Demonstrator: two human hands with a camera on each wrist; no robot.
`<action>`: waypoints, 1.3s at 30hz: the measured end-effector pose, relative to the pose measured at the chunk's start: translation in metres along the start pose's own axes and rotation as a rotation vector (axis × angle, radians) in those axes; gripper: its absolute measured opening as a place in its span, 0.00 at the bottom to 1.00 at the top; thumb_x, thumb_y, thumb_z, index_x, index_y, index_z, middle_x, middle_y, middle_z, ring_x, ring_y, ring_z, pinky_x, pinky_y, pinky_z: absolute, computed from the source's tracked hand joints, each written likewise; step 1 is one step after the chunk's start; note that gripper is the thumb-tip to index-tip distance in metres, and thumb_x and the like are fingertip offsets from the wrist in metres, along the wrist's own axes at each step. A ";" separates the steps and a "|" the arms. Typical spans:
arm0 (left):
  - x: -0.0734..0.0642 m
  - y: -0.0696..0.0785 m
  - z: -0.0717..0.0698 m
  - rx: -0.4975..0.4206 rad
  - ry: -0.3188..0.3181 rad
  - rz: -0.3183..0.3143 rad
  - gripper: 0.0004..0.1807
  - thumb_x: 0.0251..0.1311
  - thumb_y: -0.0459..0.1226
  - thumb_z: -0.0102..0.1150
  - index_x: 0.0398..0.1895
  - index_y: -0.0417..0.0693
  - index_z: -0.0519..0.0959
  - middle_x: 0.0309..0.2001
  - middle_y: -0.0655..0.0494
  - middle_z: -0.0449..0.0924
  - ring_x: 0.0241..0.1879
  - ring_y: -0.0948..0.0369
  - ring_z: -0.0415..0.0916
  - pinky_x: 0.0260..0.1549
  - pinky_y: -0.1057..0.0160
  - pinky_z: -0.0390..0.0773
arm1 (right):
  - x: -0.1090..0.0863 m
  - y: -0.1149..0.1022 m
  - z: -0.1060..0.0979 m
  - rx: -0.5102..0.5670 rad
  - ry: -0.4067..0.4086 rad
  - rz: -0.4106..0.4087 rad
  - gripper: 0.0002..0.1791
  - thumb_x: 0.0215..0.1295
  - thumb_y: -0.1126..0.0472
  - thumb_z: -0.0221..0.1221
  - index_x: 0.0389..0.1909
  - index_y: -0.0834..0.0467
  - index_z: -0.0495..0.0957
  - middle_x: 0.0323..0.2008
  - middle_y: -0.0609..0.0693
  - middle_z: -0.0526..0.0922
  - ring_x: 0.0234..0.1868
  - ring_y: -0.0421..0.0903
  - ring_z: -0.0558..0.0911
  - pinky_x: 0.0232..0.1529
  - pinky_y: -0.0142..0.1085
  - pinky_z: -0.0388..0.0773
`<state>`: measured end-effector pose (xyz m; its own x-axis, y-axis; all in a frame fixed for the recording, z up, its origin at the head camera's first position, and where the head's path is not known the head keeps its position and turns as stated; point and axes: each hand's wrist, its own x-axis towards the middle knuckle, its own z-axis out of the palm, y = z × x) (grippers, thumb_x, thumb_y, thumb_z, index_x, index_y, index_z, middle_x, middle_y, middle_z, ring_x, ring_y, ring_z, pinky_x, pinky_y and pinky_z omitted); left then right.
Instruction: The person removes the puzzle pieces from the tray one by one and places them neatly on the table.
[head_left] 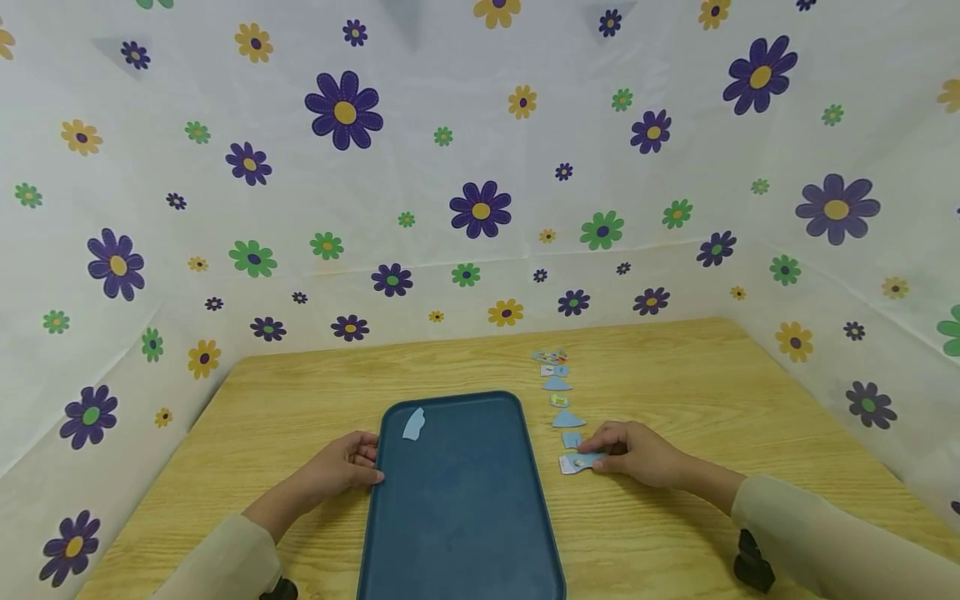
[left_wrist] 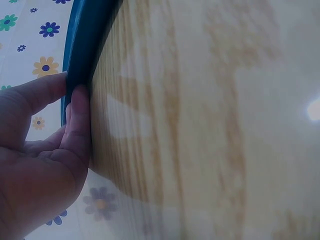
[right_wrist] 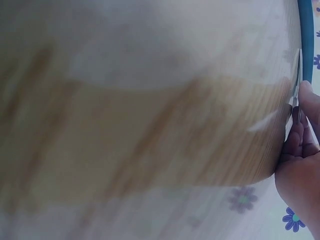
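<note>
A dark blue tray point(head_left: 457, 500) lies on the table. My left hand point(head_left: 348, 462) grips its left rim, thumb and fingers on the edge in the left wrist view. My right hand point(head_left: 633, 452) pinches a flat light-blue card piece point(head_left: 573, 463) with a pale end, seen edge-on in the right wrist view. Just beyond it lies a squarish blue piece point(head_left: 572, 439). Farther back, in a column, are a blue triangular piece point(head_left: 568, 419), a small yellow-marked piece point(head_left: 559, 401) and another triangular piece point(head_left: 557, 383). Inside the tray sits one irregular light-blue piece point(head_left: 414, 423).
At the column's far end lie a white-and-blue rectangular piece point(head_left: 554, 370) and a multicoloured piece point(head_left: 551, 356). Wood-grain table surface point(head_left: 675, 375) extends around the tray. A flower-printed white sheet point(head_left: 420, 167) encloses the back and both sides.
</note>
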<state>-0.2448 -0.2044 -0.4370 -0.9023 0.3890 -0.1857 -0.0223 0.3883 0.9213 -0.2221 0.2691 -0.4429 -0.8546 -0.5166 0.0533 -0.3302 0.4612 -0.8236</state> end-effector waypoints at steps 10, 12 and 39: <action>0.000 -0.001 -0.001 0.002 0.002 0.001 0.35 0.55 0.27 0.66 0.62 0.24 0.60 0.43 0.43 0.70 0.40 0.54 0.69 0.38 0.61 0.77 | 0.000 0.000 0.001 -0.002 0.009 0.022 0.14 0.62 0.65 0.65 0.49 0.60 0.83 0.43 0.51 0.80 0.33 0.40 0.73 0.33 0.30 0.71; 0.000 -0.001 -0.001 -0.002 -0.001 0.002 0.35 0.55 0.27 0.66 0.63 0.23 0.59 0.43 0.43 0.70 0.40 0.54 0.69 0.37 0.61 0.77 | 0.001 0.000 0.001 0.000 0.009 0.026 0.14 0.62 0.65 0.65 0.49 0.60 0.83 0.43 0.51 0.80 0.34 0.40 0.73 0.33 0.30 0.71; 0.001 0.000 -0.001 -0.009 -0.012 0.000 0.35 0.56 0.27 0.66 0.63 0.24 0.60 0.43 0.43 0.70 0.40 0.54 0.70 0.38 0.60 0.78 | 0.027 -0.023 -0.003 0.062 0.013 0.009 0.17 0.66 0.65 0.61 0.54 0.65 0.79 0.47 0.58 0.81 0.43 0.51 0.77 0.38 0.34 0.76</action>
<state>-0.2457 -0.2050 -0.4371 -0.8972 0.3988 -0.1896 -0.0262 0.3806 0.9244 -0.2387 0.2473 -0.4208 -0.8626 -0.5032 0.0522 -0.2972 0.4204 -0.8573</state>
